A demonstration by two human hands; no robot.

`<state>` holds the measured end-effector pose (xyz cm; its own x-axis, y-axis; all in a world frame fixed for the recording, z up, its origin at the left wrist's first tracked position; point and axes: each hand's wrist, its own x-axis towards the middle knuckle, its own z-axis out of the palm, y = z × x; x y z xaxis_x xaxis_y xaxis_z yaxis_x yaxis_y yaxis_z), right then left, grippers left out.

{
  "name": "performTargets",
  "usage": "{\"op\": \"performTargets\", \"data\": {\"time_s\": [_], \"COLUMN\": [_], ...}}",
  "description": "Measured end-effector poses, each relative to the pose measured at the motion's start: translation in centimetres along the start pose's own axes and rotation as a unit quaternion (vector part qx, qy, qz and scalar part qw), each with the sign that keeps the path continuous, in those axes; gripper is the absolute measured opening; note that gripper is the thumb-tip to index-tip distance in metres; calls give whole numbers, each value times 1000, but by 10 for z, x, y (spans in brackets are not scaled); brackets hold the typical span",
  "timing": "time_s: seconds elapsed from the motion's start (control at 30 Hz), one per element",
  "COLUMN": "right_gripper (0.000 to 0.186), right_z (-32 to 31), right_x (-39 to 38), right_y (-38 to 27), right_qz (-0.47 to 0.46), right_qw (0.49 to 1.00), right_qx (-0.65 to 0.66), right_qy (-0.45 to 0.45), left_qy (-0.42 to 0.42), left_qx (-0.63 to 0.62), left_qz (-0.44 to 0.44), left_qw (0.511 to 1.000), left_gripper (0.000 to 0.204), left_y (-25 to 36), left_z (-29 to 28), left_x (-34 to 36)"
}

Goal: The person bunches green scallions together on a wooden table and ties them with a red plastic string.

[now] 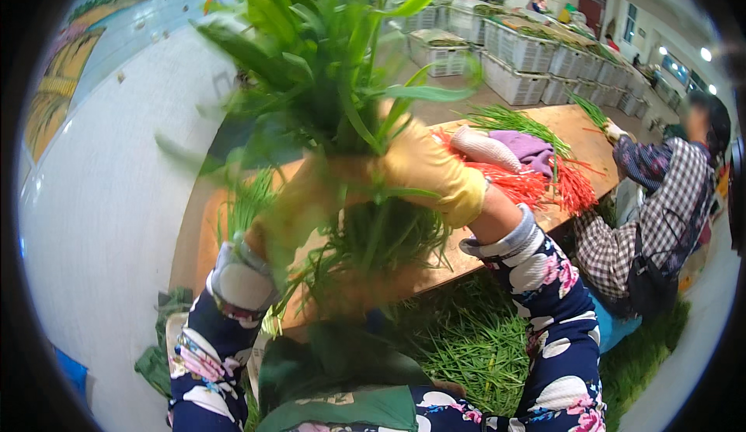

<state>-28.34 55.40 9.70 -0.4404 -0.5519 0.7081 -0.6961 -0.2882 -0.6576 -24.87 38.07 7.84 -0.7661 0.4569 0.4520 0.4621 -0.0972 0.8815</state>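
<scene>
A bunch of long-leaved greens (326, 67) is held upright over the wooden table, its leaf tips blurred. My right hand (435, 172), in a yellow glove, is closed around the bunch's lower part from the right. On the left side of the bunch is my left hand (299, 207), also in a yellow glove. Motion smears its fingers, so its grip cannot be made out. Beneath my hands, more loose greens (392, 234) lie on the table.
On the table (416, 280), red plastic ties (517, 187), a purple cloth (528, 152) and long green stalks (521, 125) lie to the right. A co-worker (660, 214) sits there, a gloved hand on greens. Cut greens (474, 346) heap below the edge. White crates (521, 47) stand behind.
</scene>
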Motion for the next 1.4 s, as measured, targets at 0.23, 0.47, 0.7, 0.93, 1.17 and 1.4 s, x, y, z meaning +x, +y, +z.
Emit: {"op": "performTargets", "data": {"time_s": [0.23, 0.47, 0.7, 0.93, 1.17, 1.4], "right_gripper": [77, 49, 81, 91, 130, 55], "right_z": [-16, 10, -52, -68, 43, 85], "right_x": [20, 57, 10, -255, -267, -177], "right_y": [-2, 20, -40, -54, 33, 52], "right_qz": [21, 49, 158, 148, 221, -100], "right_qw": [1000, 994, 968, 853, 842, 898], "right_qx": [21, 96, -196, -486, -489, -364], "right_qy": [8, 19, -24, 117, 56, 227], "left_qy": [26, 170, 192, 252, 210, 212], "left_qx": [130, -133, -141, -213, -253, -264], "left_qz": [-51, -36, -22, -6, 7, 4], "left_qw": [990, 976, 971, 944, 944, 941], "left_gripper": [55, 65, 57, 51, 50, 46], "left_y": [-19, -35, -24, -12, -7, -3], "left_z": [-3, 8, 1, -29, -29, -43], "left_x": [5, 8, 15, -7, -9, -13]}}
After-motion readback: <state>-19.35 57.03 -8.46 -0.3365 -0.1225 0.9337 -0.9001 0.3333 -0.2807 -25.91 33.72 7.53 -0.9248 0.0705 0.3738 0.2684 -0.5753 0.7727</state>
